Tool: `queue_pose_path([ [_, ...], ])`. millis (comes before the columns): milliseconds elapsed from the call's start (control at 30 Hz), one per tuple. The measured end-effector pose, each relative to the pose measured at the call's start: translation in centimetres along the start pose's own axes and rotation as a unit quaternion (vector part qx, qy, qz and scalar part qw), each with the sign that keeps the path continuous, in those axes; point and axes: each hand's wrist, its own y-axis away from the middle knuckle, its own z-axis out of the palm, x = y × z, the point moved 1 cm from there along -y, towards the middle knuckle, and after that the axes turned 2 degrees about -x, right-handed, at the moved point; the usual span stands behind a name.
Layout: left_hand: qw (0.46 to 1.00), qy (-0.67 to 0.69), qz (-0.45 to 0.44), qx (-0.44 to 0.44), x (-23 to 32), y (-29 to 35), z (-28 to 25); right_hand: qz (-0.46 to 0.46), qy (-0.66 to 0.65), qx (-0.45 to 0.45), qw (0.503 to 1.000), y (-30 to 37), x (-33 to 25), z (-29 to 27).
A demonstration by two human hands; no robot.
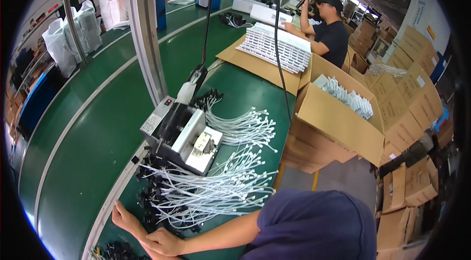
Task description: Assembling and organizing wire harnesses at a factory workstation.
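Observation:
My left hand (125, 218) is at the near left, over the pale rail along the green work surface. It looks empty, with one digit pointing up and the other fingers partly hidden. My right hand (166, 242) lies across my left forearm, its fingers curled against it. Just beyond is a bundle of white cables (211, 189) with black ends toward the left and small white plugs toward the right. A second bundle of white cables (240, 127) lies farther off. Between them stands a small bench machine (184, 135) with a silver block and a red switch.
A metal post (147, 39) rises behind the machine, and black cords hang from above. To the right, an open carton (338, 125) holds white parts. Stacked white slatted pieces (277, 46) lie on cardboard. A person in a black cap (333, 31) works beyond. More cartons (412, 181) stand right.

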Motion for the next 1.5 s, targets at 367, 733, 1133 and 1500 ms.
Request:
queue_pose_path([
  [367,0.989,0.073,-0.095,0.091,3.2,-0.1,0.5,-0.045,0.038,0.016,0.998,-1.4,0.7,1.1],
  [733,0.994,0.076,-0.075,-0.003,0.7,-0.3,0.4,-0.022,0.051,0.040,0.998,-2.0,1.0,1.4],
  [1133,0.998,0.042,-0.036,0.008,-0.8,-0.3,0.4,-0.039,0.043,0.069,0.996,-2.0,1.4,1.7],
  [1500,0.999,0.021,-0.033,-0.018,-0.6,-0.3,0.5,-0.025,0.048,0.043,0.998,-1.9,1.3,1.6],
])
